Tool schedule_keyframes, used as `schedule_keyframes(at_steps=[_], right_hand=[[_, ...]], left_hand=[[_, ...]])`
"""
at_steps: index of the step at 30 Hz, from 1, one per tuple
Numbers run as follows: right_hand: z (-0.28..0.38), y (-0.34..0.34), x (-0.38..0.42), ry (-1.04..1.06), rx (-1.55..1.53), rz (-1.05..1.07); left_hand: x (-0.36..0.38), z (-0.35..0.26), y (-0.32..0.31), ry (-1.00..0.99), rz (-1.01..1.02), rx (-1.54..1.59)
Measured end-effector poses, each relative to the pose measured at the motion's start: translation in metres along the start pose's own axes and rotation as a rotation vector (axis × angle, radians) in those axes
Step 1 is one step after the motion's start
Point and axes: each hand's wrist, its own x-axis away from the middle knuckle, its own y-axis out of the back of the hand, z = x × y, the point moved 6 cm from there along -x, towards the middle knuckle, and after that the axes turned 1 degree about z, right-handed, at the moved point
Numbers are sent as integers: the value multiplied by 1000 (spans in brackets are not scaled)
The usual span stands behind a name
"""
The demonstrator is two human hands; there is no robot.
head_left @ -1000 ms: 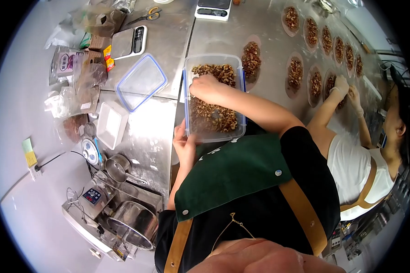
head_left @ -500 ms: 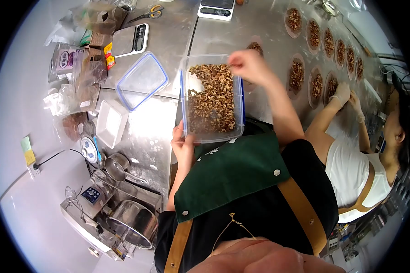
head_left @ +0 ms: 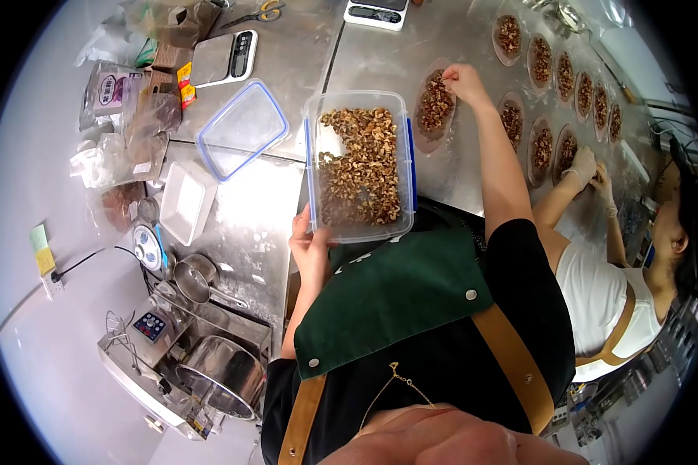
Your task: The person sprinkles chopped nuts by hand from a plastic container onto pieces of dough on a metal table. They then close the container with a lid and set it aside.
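My left hand (head_left: 310, 246) grips the near left corner of a clear plastic container (head_left: 358, 234) with its fingers wrapped round the edge. Chopped walnuts (head_left: 364, 174) fill much of it, and a pale patch of the bottom shows at the upper left. To the right, my right hand (head_left: 465, 84) is over the upper end of a flat dough oval (head_left: 428, 141) covered with nut pieces (head_left: 434, 112). Its fingertips are pinched together at the topping; whatever they hold is too small to make out.
The container's blue-rimmed lid (head_left: 243, 132) and a white tray (head_left: 188, 203) lie left. Kitchen scales (head_left: 223, 58), scissors (head_left: 256, 13) and bags (head_left: 116, 97) stand beyond. Several topped ovals (head_left: 541, 62) line the right, where a co-worker's gloved hands (head_left: 584, 167) work. A mixer (head_left: 217, 376) stands lower left.
My right hand has moved right from the container's edge to the nearest dough oval, which now shows more fully. My left hand stays on the container. The co-worker's hands have barely moved.
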Motion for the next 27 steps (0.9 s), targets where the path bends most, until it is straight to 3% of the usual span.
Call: schedule_keyframes(at_steps=[12, 18, 21, 27], right_hand=[[13, -3, 42, -29, 190, 9], [9, -2, 44, -23, 163, -104], [24, -13, 50, 94, 288, -78], [43, -34, 57, 55, 453, 13]], left_hand=[[-2, 2, 3, 12, -28, -1], [-4, -1, 1, 2, -10, -5], [-4, -2, -1, 2, 9, 0], [-6, -1, 1, -7, 11, 2]])
